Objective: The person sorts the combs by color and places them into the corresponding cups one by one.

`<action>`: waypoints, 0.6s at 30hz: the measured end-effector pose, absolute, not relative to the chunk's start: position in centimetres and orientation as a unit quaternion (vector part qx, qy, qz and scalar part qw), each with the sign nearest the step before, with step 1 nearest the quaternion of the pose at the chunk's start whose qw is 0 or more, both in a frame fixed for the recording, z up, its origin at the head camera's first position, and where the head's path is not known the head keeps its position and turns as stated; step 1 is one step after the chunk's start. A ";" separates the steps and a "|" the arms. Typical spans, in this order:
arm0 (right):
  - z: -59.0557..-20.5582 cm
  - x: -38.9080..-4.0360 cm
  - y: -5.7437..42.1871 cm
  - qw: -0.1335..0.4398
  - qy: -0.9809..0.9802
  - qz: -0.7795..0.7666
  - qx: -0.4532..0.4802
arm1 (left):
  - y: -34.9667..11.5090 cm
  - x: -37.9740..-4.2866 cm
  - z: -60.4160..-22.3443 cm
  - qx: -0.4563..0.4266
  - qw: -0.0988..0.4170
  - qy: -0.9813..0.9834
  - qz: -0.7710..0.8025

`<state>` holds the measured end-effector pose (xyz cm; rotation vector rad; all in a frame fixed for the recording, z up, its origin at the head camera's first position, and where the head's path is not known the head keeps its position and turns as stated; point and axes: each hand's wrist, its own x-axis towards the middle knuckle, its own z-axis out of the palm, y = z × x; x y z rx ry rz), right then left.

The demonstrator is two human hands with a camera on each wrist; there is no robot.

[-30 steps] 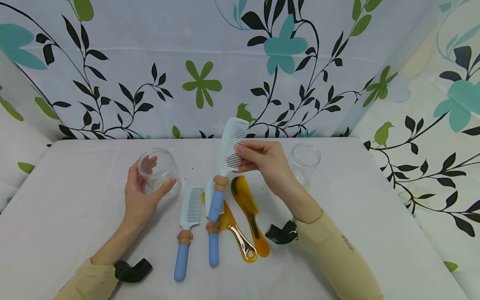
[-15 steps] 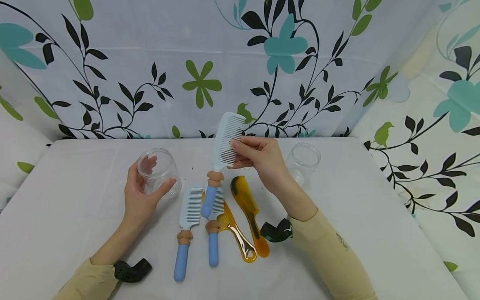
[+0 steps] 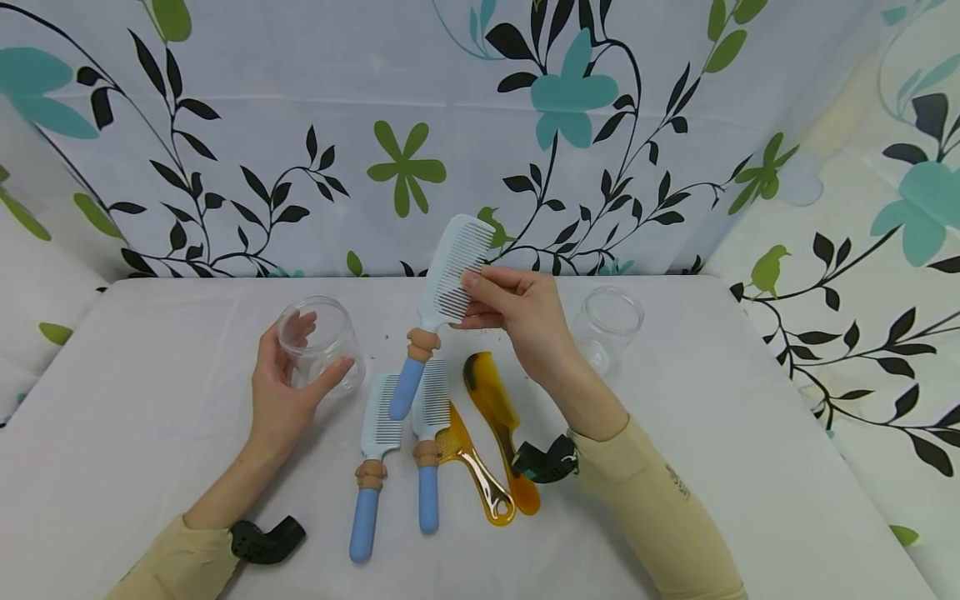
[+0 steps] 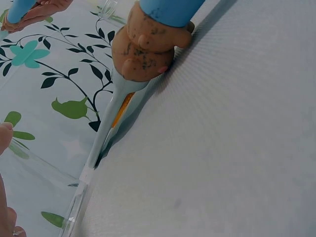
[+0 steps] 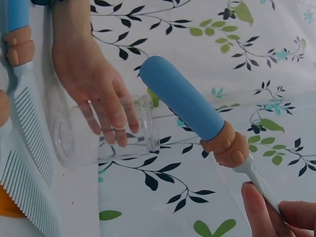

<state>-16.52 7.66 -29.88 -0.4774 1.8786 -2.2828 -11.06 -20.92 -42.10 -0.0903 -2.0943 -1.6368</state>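
Note:
My right hand [image 3: 528, 321] pinches a light blue comb [image 3: 453, 258] by its toothed head, raised above the table. The comb's blue handle [image 5: 182, 98] slants down and left, toward the jar. A brown bear-shaped collar joins head and handle. My left hand [image 3: 279, 396] grips a clear jar [image 3: 318, 321], its open mouth up, thumb in front and fingers behind. Below the raised comb lie two matching blue combs [image 3: 362, 525] [image 3: 428, 500], the nearer-left one close by the jar. Two amber combs [image 3: 491, 387] [image 3: 483, 475] lie to their right, one partly hidden beneath a blue comb.
A second clear jar [image 3: 615, 312] stands behind my right wrist. A white cloth covers the table [image 3: 750, 467]. A leaf-patterned curtain [image 3: 300, 75] hangs along the back edge and both sides. Black wrist cameras [image 3: 266, 540] sit on both sleeves.
My right hand has moved the pinched comb left and slightly up, and its handle has tilted further toward the jar. The left hand has kept its hold on the jar without moving.

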 end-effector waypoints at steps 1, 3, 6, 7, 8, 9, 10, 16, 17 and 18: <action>-29.9 -16.5 7.6 0.072 0.625 -0.761 -0.157 | -20.9 -11.0 -42.0 -0.033 0.237 -0.765 -0.598; -29.8 -16.5 7.5 0.069 0.624 -0.764 -0.152 | -20.9 -11.0 -42.0 -0.031 0.235 -0.767 -0.596; -29.7 -16.6 7.3 0.066 0.619 -0.768 -0.146 | -20.9 -11.0 -42.0 -0.031 0.235 -0.770 -0.593; -29.7 -16.6 7.2 0.066 0.618 -0.770 -0.144 | -20.9 -11.0 -42.0 -0.031 0.235 -0.770 -0.592; -29.6 -16.5 7.1 0.064 0.616 -0.772 -0.142 | -20.9 -11.0 -42.0 -0.031 0.235 -0.770 -0.592; -29.6 -16.5 7.0 0.063 0.615 -0.773 -0.140 | -20.9 -11.0 -42.0 -0.031 0.235 -0.770 -0.592; -29.5 -16.5 6.9 0.062 0.614 -0.775 -0.139 | -20.9 -11.0 -42.0 -0.032 0.236 -0.770 -0.593; -29.1 -16.3 6.2 0.051 0.606 -0.783 -0.131 | -20.9 -11.1 -42.1 -0.029 0.238 -0.767 -0.596; -29.0 -16.3 6.1 0.048 0.604 -0.785 -0.130 | -20.9 -11.1 -42.1 -0.029 0.238 -0.767 -0.596; -28.9 -16.3 6.0 0.043 0.604 -0.785 -0.130 | -20.8 -11.1 -42.1 -0.030 0.238 -0.766 -0.596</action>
